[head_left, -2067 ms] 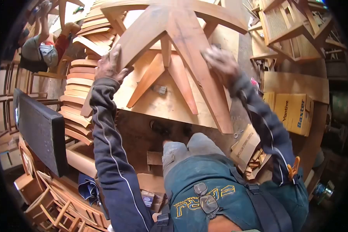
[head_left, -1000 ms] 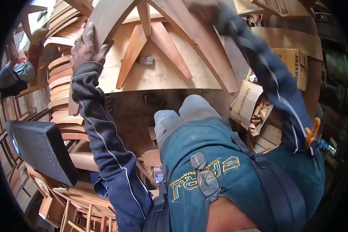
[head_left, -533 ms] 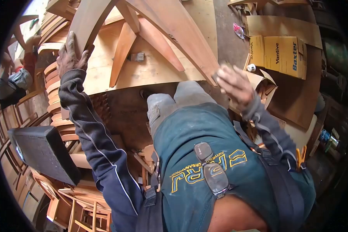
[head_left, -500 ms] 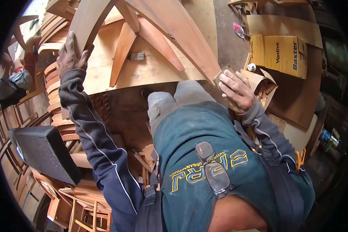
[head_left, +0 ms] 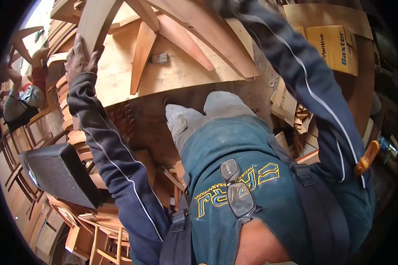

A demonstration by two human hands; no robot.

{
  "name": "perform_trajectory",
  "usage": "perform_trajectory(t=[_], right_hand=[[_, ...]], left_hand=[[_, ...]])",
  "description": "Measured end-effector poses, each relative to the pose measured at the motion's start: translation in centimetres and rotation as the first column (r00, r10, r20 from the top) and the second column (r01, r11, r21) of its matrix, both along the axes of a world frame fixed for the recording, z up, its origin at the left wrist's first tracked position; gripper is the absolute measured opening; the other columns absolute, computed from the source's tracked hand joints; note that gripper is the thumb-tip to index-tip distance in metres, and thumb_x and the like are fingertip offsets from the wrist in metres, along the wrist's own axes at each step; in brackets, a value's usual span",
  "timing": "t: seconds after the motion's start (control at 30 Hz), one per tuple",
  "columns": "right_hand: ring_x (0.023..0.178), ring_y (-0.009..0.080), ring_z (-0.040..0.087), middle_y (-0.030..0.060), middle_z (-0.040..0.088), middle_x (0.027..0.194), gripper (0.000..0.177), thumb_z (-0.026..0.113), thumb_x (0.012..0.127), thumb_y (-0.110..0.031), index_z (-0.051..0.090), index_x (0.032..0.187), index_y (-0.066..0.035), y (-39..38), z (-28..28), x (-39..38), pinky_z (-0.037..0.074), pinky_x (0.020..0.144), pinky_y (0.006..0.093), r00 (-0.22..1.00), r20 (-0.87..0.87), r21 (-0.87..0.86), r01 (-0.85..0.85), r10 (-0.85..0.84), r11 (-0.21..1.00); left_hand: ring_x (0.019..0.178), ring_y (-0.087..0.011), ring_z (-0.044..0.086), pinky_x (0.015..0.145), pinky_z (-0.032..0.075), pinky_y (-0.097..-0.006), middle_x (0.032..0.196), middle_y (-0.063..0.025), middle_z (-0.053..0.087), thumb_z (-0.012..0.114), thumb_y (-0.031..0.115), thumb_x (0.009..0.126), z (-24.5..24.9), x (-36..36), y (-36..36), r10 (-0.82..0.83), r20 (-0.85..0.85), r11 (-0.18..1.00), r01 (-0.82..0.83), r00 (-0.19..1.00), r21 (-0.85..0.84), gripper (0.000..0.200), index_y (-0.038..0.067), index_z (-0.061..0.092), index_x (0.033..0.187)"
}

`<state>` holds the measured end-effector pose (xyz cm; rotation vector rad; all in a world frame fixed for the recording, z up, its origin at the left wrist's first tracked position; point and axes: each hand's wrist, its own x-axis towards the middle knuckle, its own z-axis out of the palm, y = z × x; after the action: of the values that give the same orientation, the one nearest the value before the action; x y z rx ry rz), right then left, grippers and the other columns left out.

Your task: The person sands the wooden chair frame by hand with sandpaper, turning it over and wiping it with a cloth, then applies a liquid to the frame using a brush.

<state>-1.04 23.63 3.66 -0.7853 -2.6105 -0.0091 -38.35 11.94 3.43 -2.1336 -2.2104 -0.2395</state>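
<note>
My left hand (head_left: pixel 79 64) is closed round the end of a broad, curved wooden leg (head_left: pixel 98 24) at the upper left, with the thumb and fingers on either side of it. The leg belongs to a wooden frame with splayed, tapering legs. Its long right-hand leg (head_left: pixel 208 37) slants down to the right, and shorter reddish legs (head_left: pixel 142 57) stand between. My right arm (head_left: pixel 296 62) reaches forward past the long leg. My right hand (head_left: pixel 223 5) is a dark smear at the top edge; its fingers and anything in them cannot be made out.
Under the frame is a plywood worktop (head_left: pixel 115 88) with a paintbrush (head_left: pixel 160 58) on it. Cardboard boxes (head_left: pixel 331 48) and wood offcuts (head_left: pixel 303 117) lie to the right. A black padded block (head_left: pixel 59 174), stacked chair parts and another person (head_left: pixel 24 97) are at the left.
My right hand has swept forward from the lower end of the long leg, where it held a small sanding block, to the top edge. My left hand keeps its grip on the leg.
</note>
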Motion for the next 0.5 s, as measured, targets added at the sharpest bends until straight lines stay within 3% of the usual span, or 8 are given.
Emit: perform_trajectory(t=[0.1,0.2,0.23,0.27,0.33,0.43,0.47,0.5], right_hand=[[0.113,0.0250,0.047,0.0088,0.048,0.122,0.039,0.056,0.072,-0.007,0.055,0.111,-0.009,-9.6,1.1,5.0,0.040,0.090,0.0390,0.985,-0.153,-0.169,-0.102,0.076,0.980],[0.108,0.0316,0.050,0.0201,0.047,0.120,0.040,0.055,0.074,-0.001,0.052,0.113,0.003,-21.9,5.4,10.0,0.041,0.088,0.0376,0.992,0.021,-0.305,0.128,-0.128,0.944],[0.103,0.0283,0.054,0.0158,0.054,0.112,0.041,0.055,0.070,0.000,0.056,0.111,-0.007,-25.6,5.9,10.4,0.044,0.083,0.0374,0.955,-0.006,-0.334,0.279,-0.298,0.901],[0.094,0.0275,0.057,0.0136,0.057,0.106,0.037,0.055,0.073,-0.003,0.058,0.109,-0.008,-28.9,5.2,12.3,0.046,0.076,0.0378,0.937,0.219,-0.285,0.327,-0.271,0.901],[0.089,0.0274,0.057,0.0114,0.060,0.095,0.021,0.053,0.081,-0.012,0.059,0.101,-0.007,-35.9,2.4,14.8,0.045,0.075,0.0321,0.841,0.338,-0.545,0.541,-0.423,0.640],[0.082,0.0225,0.059,0.0100,0.060,0.090,0.017,0.047,0.088,-0.017,0.058,0.092,-0.005,-40.9,-1.8,14.1,0.045,0.072,0.0292,0.432,0.241,-0.668,0.723,-0.869,0.174],[0.080,0.0210,0.059,0.0073,0.060,0.092,0.020,0.045,0.089,-0.020,0.057,0.097,-0.007,-42.2,-4.7,14.4,0.049,0.063,0.0322,0.296,0.115,-0.714,0.688,-0.948,0.128],[0.082,0.0234,0.059,0.0062,0.059,0.096,0.024,0.047,0.088,-0.022,0.052,0.107,-0.009,-41.5,-4.5,11.8,0.052,0.052,0.0345,-0.131,0.158,-0.940,0.284,-0.979,-0.190]], left_hand=[[0.108,-0.0371,0.045,0.091,0.035,-0.0452,0.121,-0.0179,0.044,0.060,0.055,0.069,0.5,0.9,0.2,0.063,0.021,0.998,-0.063,0.998,-0.024,0.081,0.022,0.025,0.134],[0.109,-0.0362,0.044,0.090,0.035,-0.0475,0.125,-0.0169,0.042,0.060,0.057,0.068,0.3,0.9,0.5,0.068,0.046,0.997,-0.066,0.997,-0.031,0.084,0.023,0.022,0.135],[0.110,-0.0357,0.044,0.090,0.034,-0.0483,0.125,-0.0167,0.041,0.060,0.057,0.068,0.3,1.1,0.4,0.077,0.055,0.997,-0.077,0.996,-0.013,0.085,0.024,0.021,0.136],[0.112,-0.0348,0.043,0.090,0.034,-0.0492,0.126,-0.0162,0.041,0.059,0.058,0.067,1.2,1.9,0.0,0.122,0.062,0.992,-0.119,0.991,-0.038,0.086,0.024,0.021,0.136],[0.111,-0.0360,0.043,0.090,0.034,-0.0492,0.127,-0.0160,0.040,0.058,0.058,0.068,1.7,2.4,-0.1,0.155,0.039,0.986,-0.152,0.987,-0.071,0.085,0.025,0.020,0.136],[0.110,-0.0369,0.041,0.090,0.032,-0.0527,0.126,-0.0158,0.038,0.059,0.055,0.070,1.1,2.4,0.2,0.171,0.007,0.982,-0.170,0.985,-0.081,0.082,0.028,0.019,0.136],[0.111,-0.0368,0.041,0.090,0.031,-0.0531,0.126,-0.0156,0.038,0.059,0.055,0.070,1.1,2.4,0.1,0.170,0.030,0.983,-0.167,0.985,-0.082,0.082,0.028,0.019,0.136],[0.111,-0.0367,0.040,0.091,0.030,-0.0534,0.126,-0.0154,0.038,0.059,0.054,0.070,1.3,2.4,0.0,0.168,0.052,0.983,-0.164,0.984,-0.078,0.082,0.028,0.019,0.136]])
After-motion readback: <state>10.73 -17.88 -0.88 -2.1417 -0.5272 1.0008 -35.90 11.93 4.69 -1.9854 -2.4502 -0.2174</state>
